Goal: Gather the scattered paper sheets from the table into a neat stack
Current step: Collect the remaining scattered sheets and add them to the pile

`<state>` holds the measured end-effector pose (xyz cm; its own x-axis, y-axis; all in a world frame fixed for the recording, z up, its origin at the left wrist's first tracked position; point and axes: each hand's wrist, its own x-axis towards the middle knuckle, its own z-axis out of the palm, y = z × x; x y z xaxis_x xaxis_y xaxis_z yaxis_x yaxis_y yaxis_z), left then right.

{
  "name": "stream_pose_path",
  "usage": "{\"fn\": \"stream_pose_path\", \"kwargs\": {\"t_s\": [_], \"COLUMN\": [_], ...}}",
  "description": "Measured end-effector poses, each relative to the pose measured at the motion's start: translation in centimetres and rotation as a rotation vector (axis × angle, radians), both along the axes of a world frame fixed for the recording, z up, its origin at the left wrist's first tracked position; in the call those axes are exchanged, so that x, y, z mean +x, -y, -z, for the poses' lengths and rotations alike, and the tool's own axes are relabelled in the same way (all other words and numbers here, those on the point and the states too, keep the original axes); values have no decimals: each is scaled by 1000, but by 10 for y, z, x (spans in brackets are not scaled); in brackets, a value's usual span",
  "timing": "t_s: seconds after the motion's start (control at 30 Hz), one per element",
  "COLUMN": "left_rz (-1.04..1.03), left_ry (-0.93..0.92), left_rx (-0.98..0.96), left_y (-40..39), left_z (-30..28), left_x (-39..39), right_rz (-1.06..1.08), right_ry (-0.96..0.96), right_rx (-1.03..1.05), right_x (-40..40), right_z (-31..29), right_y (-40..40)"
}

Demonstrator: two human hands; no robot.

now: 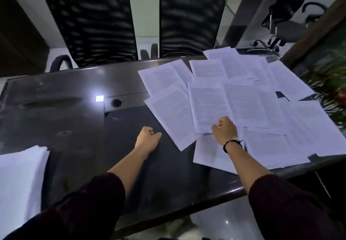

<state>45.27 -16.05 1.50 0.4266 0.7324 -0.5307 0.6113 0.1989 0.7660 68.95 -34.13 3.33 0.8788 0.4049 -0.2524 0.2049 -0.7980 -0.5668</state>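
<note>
Several printed paper sheets (pixel 241 97) lie scattered and overlapping across the right half of a dark glossy table (pixel 65 119). A stack of white sheets (pixel 18 176) rests at the table's near left edge. My right hand (pixel 223 130) pinches the near edge of one printed sheet (pixel 207 104) in the middle of the spread. My left hand (pixel 148 138) hovers over bare tabletop just left of the sheets, its fingers curled shut with nothing in them. Both forearms come out of dark sleeves; a black band circles my right wrist.
Two black mesh office chairs (pixel 93 27) (pixel 189 24) stand behind the far edge of the table. A cable port (pixel 117 102) sits in the table's middle. A plant (pixel 329 82) and a wooden frame crowd the right side, next to the outermost sheets.
</note>
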Motion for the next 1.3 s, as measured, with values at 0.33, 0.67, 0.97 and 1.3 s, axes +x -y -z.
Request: {"fn": "stream_pose_path", "kwargs": {"t_s": [0.33, 0.67, 0.97, 1.3], "left_rz": [-472, -484, -426, -322], "left_ry": [-15, -205, -125, 54], "left_rx": [-37, 49, -66, -287], "left_y": [-35, -60, -57, -50], "left_z": [3, 7, 8, 9], "left_x": [132, 189, 210, 214], "right_rz": [-94, -151, -270, -501], "right_ry": [1, -89, -3, -102], "right_rx": [-501, -69, -132, -66], "right_x": [141, 161, 145, 136], "right_z": [30, 40, 58, 61], "right_y": [-39, -57, -81, -92]}}
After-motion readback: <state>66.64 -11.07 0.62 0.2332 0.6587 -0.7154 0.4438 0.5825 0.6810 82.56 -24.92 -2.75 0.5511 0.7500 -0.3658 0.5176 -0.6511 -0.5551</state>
